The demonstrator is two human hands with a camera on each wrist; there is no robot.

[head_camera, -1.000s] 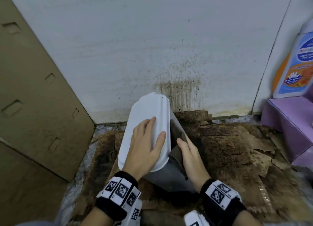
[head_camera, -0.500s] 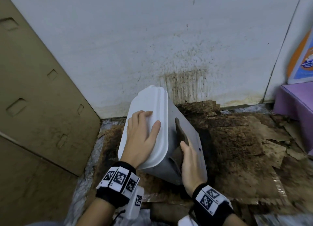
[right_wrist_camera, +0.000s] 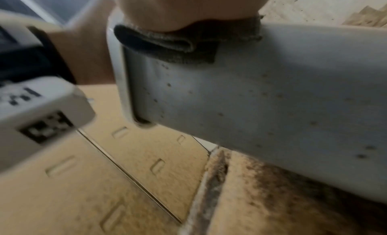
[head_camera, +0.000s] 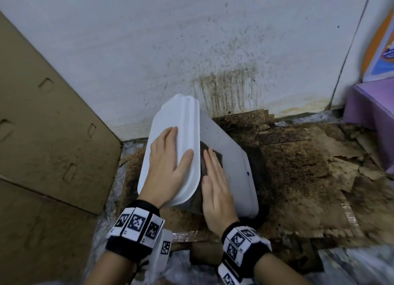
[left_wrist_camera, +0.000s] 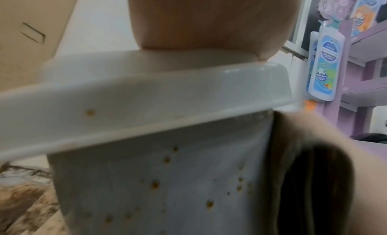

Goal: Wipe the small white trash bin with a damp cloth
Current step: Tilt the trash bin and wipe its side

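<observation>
The small white trash bin (head_camera: 226, 156) leans tilted on the floor, its lid (head_camera: 174, 118) turned toward me. My left hand (head_camera: 168, 167) lies flat on the lid with straight fingers and steadies it. My right hand (head_camera: 215, 184) presses a dark cloth (head_camera: 204, 156) flat against the bin's upper side, just right of the lid rim. In the right wrist view the folded cloth (right_wrist_camera: 167, 45) sits under the palm on the bin (right_wrist_camera: 261, 98), whose grey wall is dotted with dark specks. In the left wrist view the bin (left_wrist_camera: 157, 180) shows brown spots below the lid rim (left_wrist_camera: 146, 96).
A stained wall (head_camera: 213, 50) stands right behind the bin. A cardboard panel (head_camera: 42, 124) leans at the left. Dirty, torn cardboard (head_camera: 309, 167) covers the floor. A purple shelf (head_camera: 375, 114) with a bottle (head_camera: 381, 39) is at the right edge.
The bin has tipped further over, showing more of its side. My right hand has slid up the side with the cloth and now lies flatter. The left hand stays on the lid.
</observation>
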